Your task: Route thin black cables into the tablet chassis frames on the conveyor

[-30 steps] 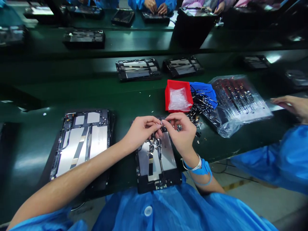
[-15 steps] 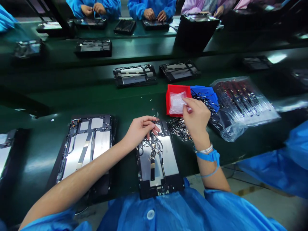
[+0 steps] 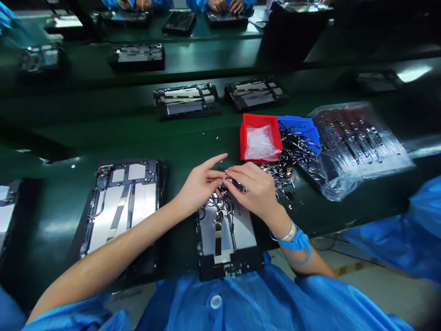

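My left hand [image 3: 199, 187] is above the top of a tablet-like device [image 3: 245, 230], thumb and a finger pinched on a small black cable [image 3: 224, 176], index finger stretched out. My right hand [image 3: 253, 189] meets it there, its fingertips closed at the same small part. Loose black cables [image 3: 217, 212] with metallic ends lie on the device's silver surface, just below my hands. A red bin [image 3: 244, 138] with clear plastic pieces [image 3: 261, 143] stands beyond my right hand. Beside it is a blue bin [image 3: 315, 133] with black cables spilling out.
A stacked device [image 3: 146, 202] lies left of my arm's reach. Bagged parts [image 3: 360, 138] lie at the right. Two devices [image 3: 186, 99] rest behind on the green bench [image 3: 120, 133]. Across it, other people's hands [image 3: 227, 6] work. A blue sleeve [image 3: 413, 230] is at right.
My right hand has moved from the red bin down and left to my left hand, and its fingers now meet the left fingertips. The left index finger has straightened. The view has shifted slightly.
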`<state>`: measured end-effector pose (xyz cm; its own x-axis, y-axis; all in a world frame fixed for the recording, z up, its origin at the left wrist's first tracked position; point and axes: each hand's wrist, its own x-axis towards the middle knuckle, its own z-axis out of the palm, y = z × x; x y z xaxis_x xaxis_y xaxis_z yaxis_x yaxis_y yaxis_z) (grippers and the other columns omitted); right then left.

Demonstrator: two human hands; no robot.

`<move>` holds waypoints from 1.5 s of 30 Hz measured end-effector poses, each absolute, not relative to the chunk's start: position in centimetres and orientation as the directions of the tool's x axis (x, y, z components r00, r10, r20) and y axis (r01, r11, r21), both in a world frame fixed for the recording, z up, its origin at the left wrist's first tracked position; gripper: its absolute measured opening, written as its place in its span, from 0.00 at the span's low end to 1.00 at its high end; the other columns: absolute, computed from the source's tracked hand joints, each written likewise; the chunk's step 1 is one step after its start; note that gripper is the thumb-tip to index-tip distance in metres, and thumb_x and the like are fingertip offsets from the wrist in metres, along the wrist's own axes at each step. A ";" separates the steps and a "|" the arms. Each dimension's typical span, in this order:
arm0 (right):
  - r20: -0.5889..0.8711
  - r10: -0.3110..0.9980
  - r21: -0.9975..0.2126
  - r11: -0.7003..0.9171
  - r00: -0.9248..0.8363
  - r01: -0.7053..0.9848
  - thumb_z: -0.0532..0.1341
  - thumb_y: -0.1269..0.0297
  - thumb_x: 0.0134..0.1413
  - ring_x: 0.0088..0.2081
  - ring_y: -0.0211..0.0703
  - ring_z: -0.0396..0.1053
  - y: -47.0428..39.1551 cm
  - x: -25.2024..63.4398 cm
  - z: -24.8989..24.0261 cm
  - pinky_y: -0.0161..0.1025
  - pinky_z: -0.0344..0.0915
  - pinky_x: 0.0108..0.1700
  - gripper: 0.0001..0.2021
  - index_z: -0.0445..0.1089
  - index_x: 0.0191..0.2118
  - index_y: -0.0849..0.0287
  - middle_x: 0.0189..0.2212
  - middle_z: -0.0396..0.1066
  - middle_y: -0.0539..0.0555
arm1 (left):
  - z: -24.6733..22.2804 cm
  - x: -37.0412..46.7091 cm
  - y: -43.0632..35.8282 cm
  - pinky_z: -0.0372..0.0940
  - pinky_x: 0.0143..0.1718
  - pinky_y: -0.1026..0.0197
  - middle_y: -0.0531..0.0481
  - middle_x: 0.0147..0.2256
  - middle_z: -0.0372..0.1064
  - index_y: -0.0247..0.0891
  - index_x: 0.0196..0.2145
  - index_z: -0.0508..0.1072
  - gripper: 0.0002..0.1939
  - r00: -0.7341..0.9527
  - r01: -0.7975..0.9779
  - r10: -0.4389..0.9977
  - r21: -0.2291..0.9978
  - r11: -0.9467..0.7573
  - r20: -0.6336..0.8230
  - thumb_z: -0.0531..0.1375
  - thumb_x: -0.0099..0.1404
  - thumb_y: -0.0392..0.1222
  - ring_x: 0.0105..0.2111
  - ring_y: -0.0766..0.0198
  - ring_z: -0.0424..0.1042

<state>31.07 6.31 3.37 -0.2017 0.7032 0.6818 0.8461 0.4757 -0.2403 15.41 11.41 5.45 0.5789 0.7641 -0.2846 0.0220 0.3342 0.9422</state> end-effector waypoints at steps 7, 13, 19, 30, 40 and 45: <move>0.573 0.748 -0.039 0.434 -0.335 0.900 0.55 0.71 0.59 0.29 0.43 0.67 6.3 30.0 3.7 0.40 0.60 0.27 0.13 0.75 0.28 0.63 0.27 0.75 0.56 | 4.7 15.5 11.7 0.69 0.23 0.69 0.51 0.29 0.77 0.33 0.65 0.57 0.38 0.563 0.107 0.769 0.950 0.295 -0.302 0.56 0.57 0.23 0.18 0.72 0.69; 0.675 0.734 -0.076 0.171 -0.075 0.982 0.55 0.72 0.57 0.28 0.44 0.68 8.3 34.9 4.1 0.41 0.60 0.28 0.11 0.76 0.33 0.61 0.25 0.75 0.54 | 4.8 15.2 12.2 0.68 0.21 0.68 0.39 0.36 0.78 0.29 0.67 0.49 0.42 0.563 0.111 0.745 0.926 0.361 -0.358 0.56 0.57 0.22 0.31 0.59 0.78; 0.666 0.729 -0.041 0.248 -0.159 0.968 0.59 0.74 0.55 0.38 0.46 0.67 8.6 35.5 4.5 0.40 0.62 0.31 0.16 0.73 0.49 0.57 0.39 0.74 0.56 | 4.7 15.1 12.5 0.68 0.22 0.68 0.39 0.36 0.78 0.28 0.67 0.47 0.42 0.579 0.059 0.749 0.933 0.356 -0.322 0.56 0.57 0.23 0.31 0.59 0.78; 0.762 0.637 -0.227 0.430 -0.116 0.874 0.57 0.74 0.58 0.32 0.41 0.69 7.7 33.7 2.1 0.38 0.66 0.33 0.09 0.75 0.35 0.58 0.29 0.75 0.53 | 5.4 7.6 7.3 0.49 0.63 0.35 0.37 0.65 0.51 0.38 0.64 0.59 0.35 0.469 0.838 0.883 0.318 -0.444 -0.002 0.58 0.59 0.28 0.66 0.43 0.49; 0.757 0.645 -0.222 0.397 -0.099 0.890 0.57 0.74 0.58 0.31 0.41 0.71 7.6 34.2 1.7 0.39 0.67 0.32 0.09 0.75 0.33 0.57 0.27 0.75 0.52 | 4.1 2.9 7.9 0.54 0.61 0.34 0.45 0.67 0.45 0.37 0.59 0.67 0.32 0.336 0.940 0.939 -0.043 -0.340 -0.073 0.57 0.56 0.27 0.67 0.40 0.42; 0.744 0.664 -0.260 0.391 -0.075 0.883 0.57 0.74 0.57 0.31 0.42 0.72 7.3 34.4 2.3 0.40 0.68 0.32 0.10 0.76 0.34 0.56 0.28 0.76 0.52 | 6.0 3.2 11.3 0.52 0.62 0.39 0.46 0.61 0.62 0.43 0.52 0.73 0.24 0.262 0.904 0.962 0.330 -0.271 0.070 0.58 0.59 0.31 0.64 0.44 0.55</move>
<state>34.39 7.30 2.32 -0.0753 0.6645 0.7435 0.8828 0.3911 -0.2601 3.18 11.34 6.05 0.2624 0.9624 0.0703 0.9042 -0.2707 0.3303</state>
